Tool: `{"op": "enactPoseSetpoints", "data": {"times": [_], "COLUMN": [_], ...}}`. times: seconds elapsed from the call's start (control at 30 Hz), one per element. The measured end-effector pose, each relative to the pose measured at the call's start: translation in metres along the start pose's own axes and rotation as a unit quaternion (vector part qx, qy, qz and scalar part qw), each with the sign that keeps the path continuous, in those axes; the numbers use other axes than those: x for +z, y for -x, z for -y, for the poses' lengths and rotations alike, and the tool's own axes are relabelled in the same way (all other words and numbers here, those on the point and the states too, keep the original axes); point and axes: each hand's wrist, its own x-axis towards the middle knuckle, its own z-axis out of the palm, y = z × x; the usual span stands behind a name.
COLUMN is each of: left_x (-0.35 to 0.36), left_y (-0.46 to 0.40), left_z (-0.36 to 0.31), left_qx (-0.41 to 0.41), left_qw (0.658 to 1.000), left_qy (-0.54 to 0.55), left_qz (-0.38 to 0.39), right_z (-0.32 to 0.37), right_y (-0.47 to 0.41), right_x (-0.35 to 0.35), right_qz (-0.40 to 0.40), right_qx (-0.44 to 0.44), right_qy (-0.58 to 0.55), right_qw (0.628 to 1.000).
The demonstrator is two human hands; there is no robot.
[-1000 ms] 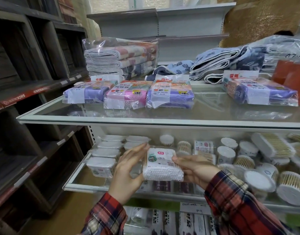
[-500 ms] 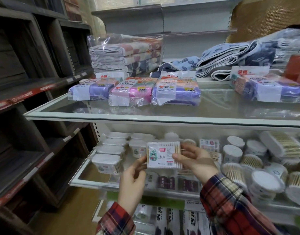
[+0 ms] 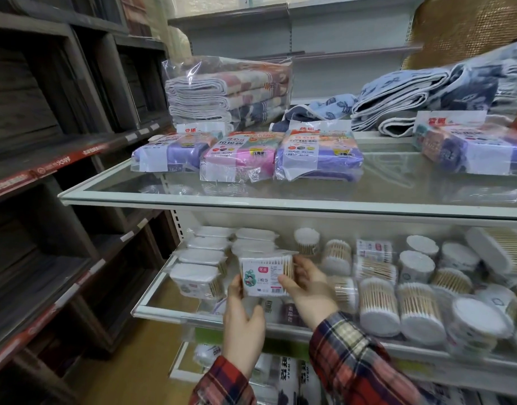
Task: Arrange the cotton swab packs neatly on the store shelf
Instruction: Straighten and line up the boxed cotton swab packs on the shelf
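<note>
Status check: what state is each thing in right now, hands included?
Cotton swab pack: upright, label facing the camera, held above the shelf front.
Left hand: grips the pack's lower left edge.
Right hand: pinches the pack's right side.
Square packs: lined up in rows at left.
Round tubs: jumbled, several lying on their sides.

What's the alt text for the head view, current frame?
Two hands hold a square cotton swab pack upright over the lower shelf: left hand at its bottom-left corner, right hand on its right edge. Similar packs sit to the left, round swab tubs to the right.
</note>
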Motion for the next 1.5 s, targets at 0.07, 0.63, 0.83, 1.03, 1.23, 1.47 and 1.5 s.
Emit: {"op": "enactPoseSetpoints", "data": {"times": [0.07,0.63,0.83,1.03,1.23,1.47,1.5], "left_x": [0.000,0.010,0.008,0.002,0.002,0.004,0.004], "left_y": [-0.002,-0.039,-0.045,-0.056,-0.062,-0.063,-0.062], "left_z": [-0.001,0.013,0.010,0.014,0.019,0.021,0.020], "left_qx": [-0.004,-0.057,-0.088,-0.089,-0.084,-0.094,-0.093], "left_qw": [1.000,0.998,0.996,0.996,0.996,0.995,0.996], "left_qy": [0.002,-0.032,0.015,0.025,0.038,0.016,0.011], "left_qz": [-0.006,-0.027,-0.013,0.008,0.001,-0.005,-0.006], "right_z": [0.002,-0.005,-0.006,-0.007,-0.011,-0.011,-0.012], "right_y": [0.001,0.005,-0.003,-0.003,-0.005,-0.006,-0.006], "right_x": [0.005,0.026,0.030,0.034,0.038,0.039,0.039], "right_qz": [0.005,0.035,0.030,0.049,0.051,0.056,0.056], "right_qx": [-0.011,0.024,0.008,0.018,0.012,0.008,0.007], "right_qy": [0.081,0.109,0.188,0.151,0.163,0.166,0.166], "right_qw": [0.997,0.993,0.982,0.987,0.985,0.985,0.984]}}
